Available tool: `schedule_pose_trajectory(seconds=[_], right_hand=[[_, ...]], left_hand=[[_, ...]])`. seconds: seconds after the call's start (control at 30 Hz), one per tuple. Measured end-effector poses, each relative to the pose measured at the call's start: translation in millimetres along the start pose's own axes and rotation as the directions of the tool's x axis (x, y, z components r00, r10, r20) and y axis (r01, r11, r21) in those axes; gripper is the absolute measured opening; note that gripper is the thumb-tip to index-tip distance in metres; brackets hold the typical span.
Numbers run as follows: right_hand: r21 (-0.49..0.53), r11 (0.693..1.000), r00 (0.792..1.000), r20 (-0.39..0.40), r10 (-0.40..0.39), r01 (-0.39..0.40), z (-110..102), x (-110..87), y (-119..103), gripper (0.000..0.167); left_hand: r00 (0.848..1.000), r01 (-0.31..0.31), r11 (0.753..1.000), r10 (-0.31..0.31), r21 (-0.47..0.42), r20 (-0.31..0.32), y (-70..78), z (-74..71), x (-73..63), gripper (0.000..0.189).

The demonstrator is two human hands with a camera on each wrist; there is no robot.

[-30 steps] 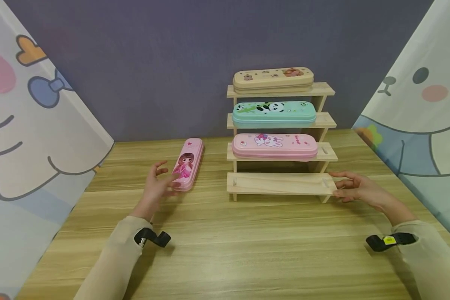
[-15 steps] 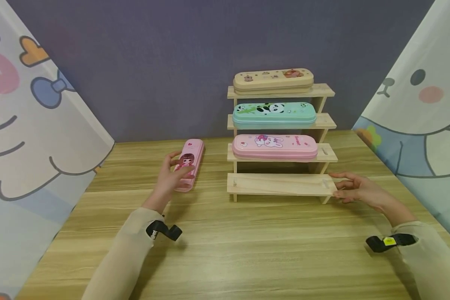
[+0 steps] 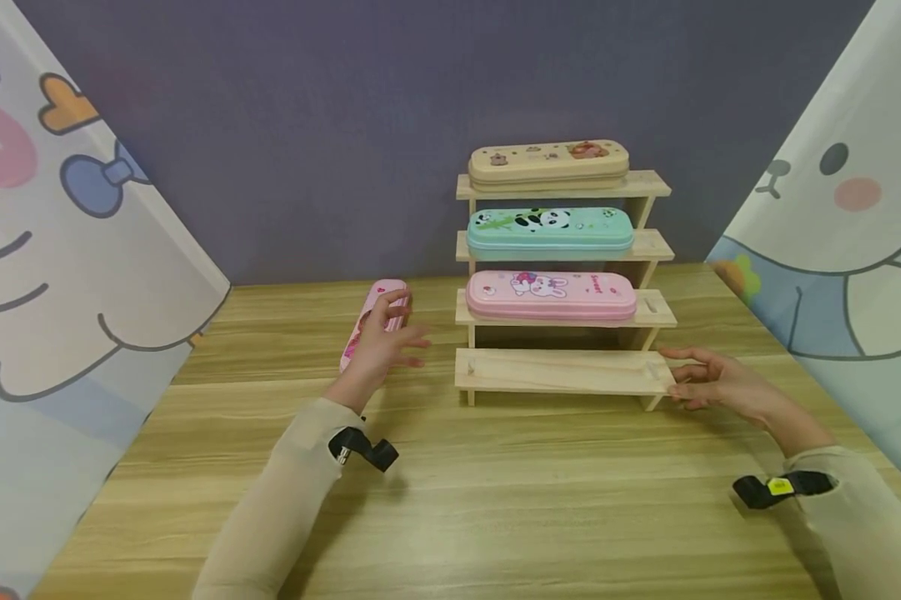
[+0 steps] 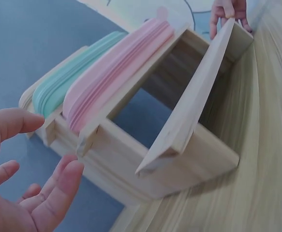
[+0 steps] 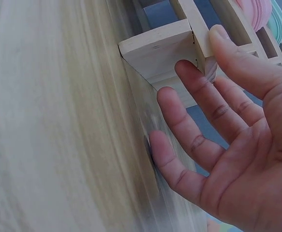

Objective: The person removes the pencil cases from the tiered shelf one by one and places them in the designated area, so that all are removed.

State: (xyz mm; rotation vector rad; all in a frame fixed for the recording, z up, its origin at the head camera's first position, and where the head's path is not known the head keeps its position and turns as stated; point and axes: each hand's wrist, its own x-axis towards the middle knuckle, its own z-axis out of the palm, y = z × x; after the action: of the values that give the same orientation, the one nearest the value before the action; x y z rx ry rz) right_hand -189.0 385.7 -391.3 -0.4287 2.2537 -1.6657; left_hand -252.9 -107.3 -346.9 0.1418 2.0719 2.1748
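**Left hand (image 3: 375, 352) spread, right hand (image 3: 729, 387) pinching wooden rack (image 3: 649, 308)**

So I'm hovering the left one empty, fingers apart, by the doll-print case (image 3: 357, 333), which is lying on the table (image 3: 495, 500) left of the rack. Its long axis is running away from my head cam, far end leaning right, my hand covering part. Right thumb's clamping the bottom shelf (image 3: 558, 371). The cream case (image 3: 548, 164), green case (image 3: 550, 234) and bunny case (image 3: 551, 297) are sitting crosswise above.

Soft light leaves a pale sheen on the table (image 3: 510, 529) and faint shadows. Its grain blurs in the right wrist view.
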Motion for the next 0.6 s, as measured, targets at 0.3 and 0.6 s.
schedule_pose_trajectory(seconds=[0.3, 0.6], right_hand=[[0.013, 1.000, 1.000, 0.002, 0.008, -0.008, 0.6, -1.3, 0.7, 0.059], [0.032, 0.999, 1.000, 0.007, 0.005, -0.005, -0.3, 0.2, 2.0, 0.059]], left_hand=[[0.998, -0.009, 1.000, 0.010, -0.009, 0.057, 2.1, 25.0, 8.6, 0.071], [0.995, -0.004, 1.000, 0.004, 0.003, 0.102, 3.9, 42.4, 18.7, 0.074]])
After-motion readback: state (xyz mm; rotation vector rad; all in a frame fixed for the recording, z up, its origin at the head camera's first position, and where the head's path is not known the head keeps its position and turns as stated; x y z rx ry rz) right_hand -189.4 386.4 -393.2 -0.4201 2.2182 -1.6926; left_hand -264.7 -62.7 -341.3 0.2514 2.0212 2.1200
